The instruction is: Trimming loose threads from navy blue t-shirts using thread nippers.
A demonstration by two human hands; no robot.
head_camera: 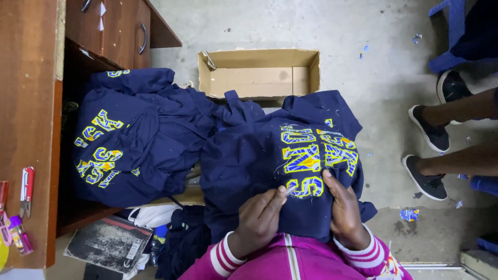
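Head camera looks down at a dark blue sweatshirt (249,155) spread on the person's lap. It has big yellow and blue stitched letters (316,155) on it. The letters look upside down from here, so the top of the shirt lies near the person and its long way runs from the lap toward the cardboard box (259,72) on the floor.

The left hand (259,215) is pinched shut on a small thin tool (289,191). The tool is too small to tell what it is. Its tip points up and to the right, at the bottom row of letters. The right hand (345,207) lies flat on the shirt, fingers pressing the cloth just beside the letters, gripping nothing.

Pink sleeves with white stripes (228,256) cover both wrists.

To the left, more blue sweatshirts (135,135) sit piled in an open wooden desk (31,103). Red snips (26,189) rest on the desk top. On the right, another person's feet in black shoes (428,155) stand on the grey floor (384,62).
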